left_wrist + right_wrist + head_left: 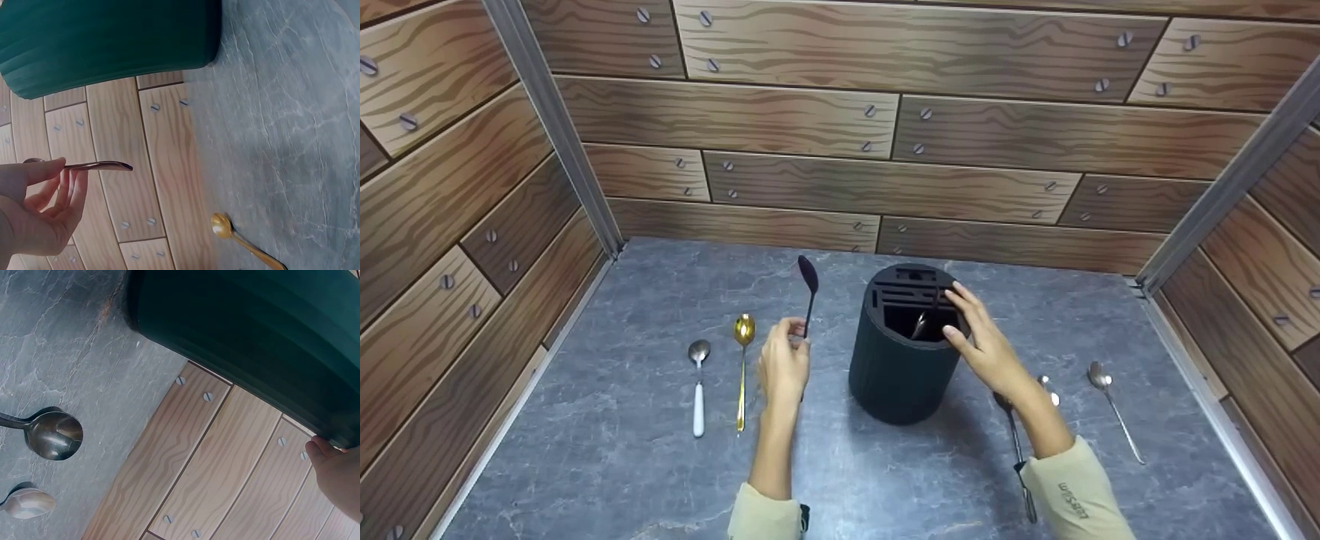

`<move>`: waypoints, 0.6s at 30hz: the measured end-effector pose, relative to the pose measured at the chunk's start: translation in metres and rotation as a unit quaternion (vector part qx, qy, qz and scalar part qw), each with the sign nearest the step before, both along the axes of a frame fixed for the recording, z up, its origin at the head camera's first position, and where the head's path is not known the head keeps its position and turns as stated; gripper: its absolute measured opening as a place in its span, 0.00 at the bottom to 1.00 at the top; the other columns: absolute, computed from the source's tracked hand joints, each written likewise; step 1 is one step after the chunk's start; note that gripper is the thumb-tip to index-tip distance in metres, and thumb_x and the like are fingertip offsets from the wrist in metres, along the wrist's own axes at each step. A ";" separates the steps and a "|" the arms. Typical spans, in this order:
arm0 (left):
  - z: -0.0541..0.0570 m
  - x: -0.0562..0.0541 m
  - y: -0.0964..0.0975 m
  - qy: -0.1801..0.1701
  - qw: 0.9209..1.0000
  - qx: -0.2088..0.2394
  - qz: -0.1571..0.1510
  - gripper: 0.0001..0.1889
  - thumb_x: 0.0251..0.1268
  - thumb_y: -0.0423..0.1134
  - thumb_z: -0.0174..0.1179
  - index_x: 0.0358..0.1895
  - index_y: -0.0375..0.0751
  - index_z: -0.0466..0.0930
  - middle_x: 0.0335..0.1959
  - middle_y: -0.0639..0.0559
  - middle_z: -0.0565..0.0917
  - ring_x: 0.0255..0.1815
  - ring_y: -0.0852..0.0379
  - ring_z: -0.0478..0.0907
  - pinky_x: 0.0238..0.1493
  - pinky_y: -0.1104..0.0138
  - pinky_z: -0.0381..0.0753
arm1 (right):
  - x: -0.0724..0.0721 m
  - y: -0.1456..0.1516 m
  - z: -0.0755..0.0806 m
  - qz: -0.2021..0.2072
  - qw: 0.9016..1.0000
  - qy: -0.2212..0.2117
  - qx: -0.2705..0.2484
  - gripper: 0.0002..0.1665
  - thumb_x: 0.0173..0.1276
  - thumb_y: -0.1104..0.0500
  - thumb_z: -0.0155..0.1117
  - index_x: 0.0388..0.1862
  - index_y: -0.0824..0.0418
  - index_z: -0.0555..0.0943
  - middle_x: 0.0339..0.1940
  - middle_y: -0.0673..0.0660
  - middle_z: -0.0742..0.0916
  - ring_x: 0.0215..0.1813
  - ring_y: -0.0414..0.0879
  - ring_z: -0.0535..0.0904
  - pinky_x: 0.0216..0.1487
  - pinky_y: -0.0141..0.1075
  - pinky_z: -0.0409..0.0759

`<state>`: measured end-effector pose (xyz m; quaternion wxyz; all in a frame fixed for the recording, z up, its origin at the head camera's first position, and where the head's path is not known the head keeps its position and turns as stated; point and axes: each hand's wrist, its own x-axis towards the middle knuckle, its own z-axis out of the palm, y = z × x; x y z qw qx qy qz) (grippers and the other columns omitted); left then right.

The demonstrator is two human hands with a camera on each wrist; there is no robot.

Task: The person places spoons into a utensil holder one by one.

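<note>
My left hand (784, 364) pinches a dark spoon (808, 276) by its handle, bowl up and clear of the tabletop. In the left wrist view the same spoon (109, 165) shows between thumb and fingers. To the right stands a dark green utensil holder (901, 375) with a slotted black top. My right hand (988, 352) rests on the holder's right rim, fingers extended. Inside the large opening a shiny utensil (919, 325) is partly visible. The right wrist view shows the right fingertips against the holder's side (253, 343).
Left of the left hand lie a gold spoon (741, 375) and a white-handled spoon (698, 397). On the right are a dark spoon (1017, 442), another spoon (1046, 386) partly hidden by the right arm, and a silver spoon (1114, 401). Wood-patterned walls (802, 120) enclose the grey tabletop.
</note>
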<state>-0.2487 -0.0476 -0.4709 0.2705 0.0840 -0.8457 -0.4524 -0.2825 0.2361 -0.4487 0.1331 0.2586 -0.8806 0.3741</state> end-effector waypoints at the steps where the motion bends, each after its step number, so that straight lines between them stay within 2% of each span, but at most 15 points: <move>1: 0.001 0.000 0.001 0.001 1.000 0.001 0.000 0.12 0.49 0.27 0.64 0.38 0.42 0.79 0.33 0.54 0.80 0.32 0.56 0.79 0.34 0.58 0.75 | 0.000 0.000 0.000 -0.001 1.000 0.000 0.000 0.31 0.70 0.55 0.51 0.70 0.57 0.59 0.72 0.53 0.58 0.69 0.53 0.53 0.61 0.58 0.55; 8: 0.007 0.002 0.004 0.019 1.000 0.014 -0.013 0.12 0.51 0.27 0.64 0.39 0.43 0.79 0.34 0.55 0.79 0.33 0.57 0.78 0.34 0.59 0.75 | -0.001 0.000 0.000 -0.004 1.000 0.004 0.001 0.31 0.69 0.54 0.51 0.70 0.57 0.60 0.72 0.53 0.59 0.69 0.54 0.54 0.61 0.58 0.55; 18: 0.017 0.005 0.010 0.075 0.997 0.019 -0.023 0.12 0.50 0.27 0.65 0.40 0.41 0.79 0.34 0.54 0.80 0.33 0.57 0.78 0.34 0.60 0.75 | 0.000 0.000 -0.001 -0.004 1.000 0.006 0.002 0.31 0.69 0.55 0.52 0.70 0.58 0.60 0.72 0.53 0.59 0.69 0.54 0.54 0.61 0.57 0.55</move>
